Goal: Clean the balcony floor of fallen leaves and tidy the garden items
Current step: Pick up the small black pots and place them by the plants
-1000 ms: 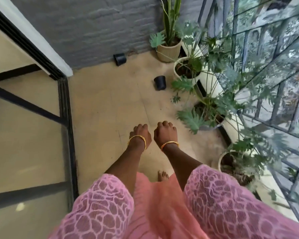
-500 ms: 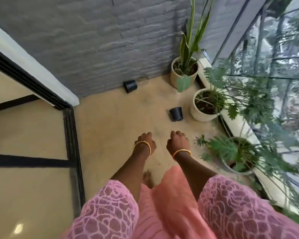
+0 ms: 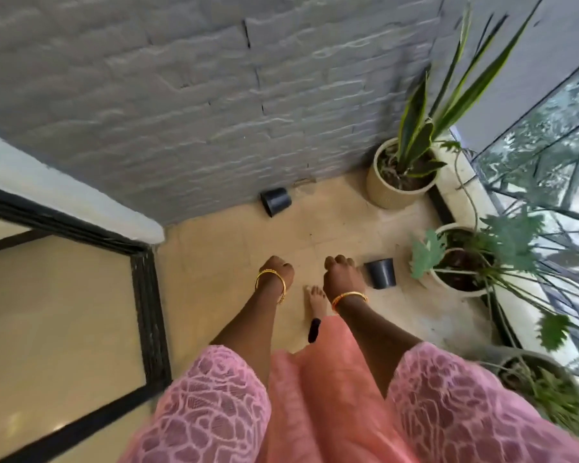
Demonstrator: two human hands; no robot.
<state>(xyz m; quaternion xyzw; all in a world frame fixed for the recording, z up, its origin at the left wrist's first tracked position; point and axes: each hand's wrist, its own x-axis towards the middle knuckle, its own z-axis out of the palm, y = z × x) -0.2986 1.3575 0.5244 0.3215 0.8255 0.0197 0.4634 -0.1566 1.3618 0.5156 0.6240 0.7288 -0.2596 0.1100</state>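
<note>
Head view: we note a beige pot (image 3: 398, 192) holding a striped plant in the corner and a white pot (image 3: 462, 289) of leafy stems. Two empty black pots lie tipped on the balcony floor (image 3: 231, 262): one (image 3: 276, 201) at the wall, one (image 3: 380, 273) just beside our right hand (image 3: 341, 279). The left hand (image 3: 276, 274) and the right are both curled, holding nothing.

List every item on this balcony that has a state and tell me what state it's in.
Left hand: fingers curled, holding nothing.
Right hand: fingers curled, holding nothing.
Black pot by the wall: tipped on its side.
Black pot near the right hand: tipped over, on the floor.
Snake plant pot: upright.
White pot: upright, planted.
Grey pot: upright, partly hidden by leaves.
</note>
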